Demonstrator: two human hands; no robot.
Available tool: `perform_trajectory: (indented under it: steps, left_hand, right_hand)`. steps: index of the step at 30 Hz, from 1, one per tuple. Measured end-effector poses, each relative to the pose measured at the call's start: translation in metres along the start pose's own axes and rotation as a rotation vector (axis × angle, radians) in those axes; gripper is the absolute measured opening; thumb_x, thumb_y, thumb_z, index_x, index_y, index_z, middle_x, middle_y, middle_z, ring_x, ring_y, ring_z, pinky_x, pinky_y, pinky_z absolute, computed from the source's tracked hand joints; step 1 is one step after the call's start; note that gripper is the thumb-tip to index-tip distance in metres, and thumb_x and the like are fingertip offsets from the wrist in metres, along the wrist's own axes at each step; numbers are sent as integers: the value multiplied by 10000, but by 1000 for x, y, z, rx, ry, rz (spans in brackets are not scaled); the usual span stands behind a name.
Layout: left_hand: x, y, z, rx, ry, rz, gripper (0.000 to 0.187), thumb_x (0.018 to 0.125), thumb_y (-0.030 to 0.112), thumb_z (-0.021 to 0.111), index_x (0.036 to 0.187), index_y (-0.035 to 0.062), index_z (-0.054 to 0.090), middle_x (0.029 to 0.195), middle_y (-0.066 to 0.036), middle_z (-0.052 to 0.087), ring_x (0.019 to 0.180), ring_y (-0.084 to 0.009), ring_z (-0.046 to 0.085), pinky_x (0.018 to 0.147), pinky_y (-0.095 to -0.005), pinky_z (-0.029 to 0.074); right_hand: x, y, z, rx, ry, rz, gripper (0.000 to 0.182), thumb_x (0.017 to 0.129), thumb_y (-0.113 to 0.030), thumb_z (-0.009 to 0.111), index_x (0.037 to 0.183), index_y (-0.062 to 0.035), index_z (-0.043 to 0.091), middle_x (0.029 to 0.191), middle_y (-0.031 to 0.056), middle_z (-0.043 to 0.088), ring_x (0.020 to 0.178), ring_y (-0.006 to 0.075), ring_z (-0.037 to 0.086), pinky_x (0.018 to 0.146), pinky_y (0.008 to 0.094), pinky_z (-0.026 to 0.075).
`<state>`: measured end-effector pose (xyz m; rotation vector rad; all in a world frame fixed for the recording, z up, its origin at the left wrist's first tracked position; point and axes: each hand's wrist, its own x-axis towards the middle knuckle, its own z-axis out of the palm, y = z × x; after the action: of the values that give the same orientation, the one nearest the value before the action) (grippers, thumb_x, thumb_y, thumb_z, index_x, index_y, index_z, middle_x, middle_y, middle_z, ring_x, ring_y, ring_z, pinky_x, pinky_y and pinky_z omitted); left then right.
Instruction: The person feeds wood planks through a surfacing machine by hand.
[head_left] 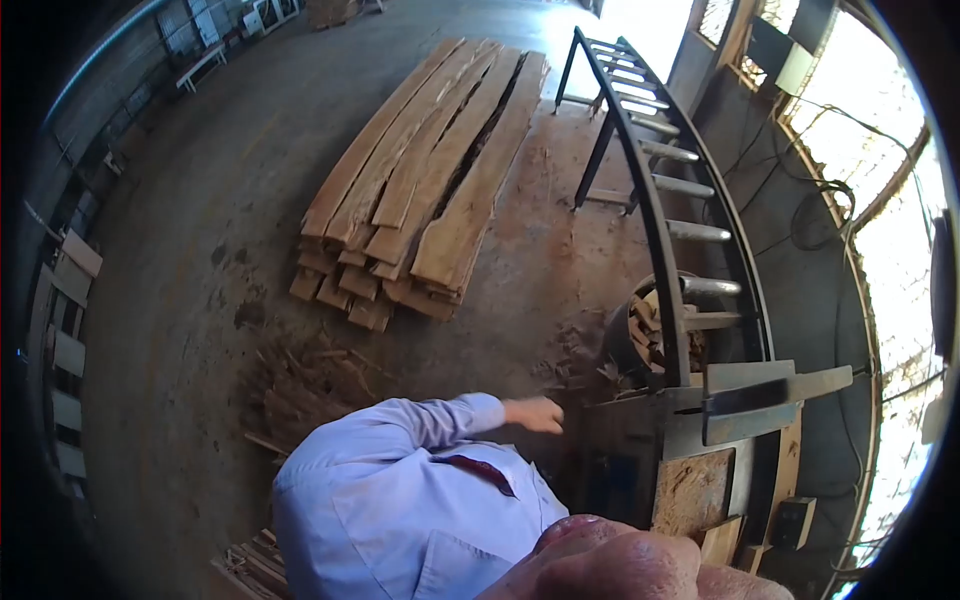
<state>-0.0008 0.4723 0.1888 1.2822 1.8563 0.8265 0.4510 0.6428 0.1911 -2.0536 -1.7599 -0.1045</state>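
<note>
My left hand (535, 413) hangs in front of my chest, its sleeve light-coloured. The fingers look curled into a loose fist, slightly blurred, and I see nothing in them. Closest to it on the right is a woodworking machine (745, 405) with metal plates and a wood-dusted lower panel (692, 490). Hand and machine appear apart. My right hand is outside the picture. Part of my own face covers the bottom edge and hides what lies beneath.
Rough-edged planks (465, 165) lie stacked on the concrete floor ahead. A long roller conveyor (690, 230) runs away from the machine. Beside it stands a round bin (621, 345) of wood offcuts. Bark scraps (310, 385) litter the floor at left; cables (825, 205) hang along the right wall.
</note>
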Motion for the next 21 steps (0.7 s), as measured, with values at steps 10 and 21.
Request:
perform_trajectory:
  steps: [10, 21]
  left_hand:
    - [-303, -282, -17, -141, 420, -1086, 478, 809, 418, 627, 925, -42, 691, 976, -280, 682, 919, -404, 676, 807, -492, 534]
    - [-410, -291, 86, -814, 660, -1379, 369, 913, 324, 618, 929, -42, 662, 805, -137, 676, 603, -215, 651, 494, -352, 531]
  right_hand:
    - [-166, -38, 136, 323, -823, -388, 294, 908, -279, 604, 948, -5, 702, 922, 170, 712, 883, 318, 673, 799, 414, 523]
    - [-166, -142, 145, 198, -1175, -710, 349, 905, -319, 606, 966, 8, 712, 899, 164, 723, 822, 288, 687, 759, 391, 534]
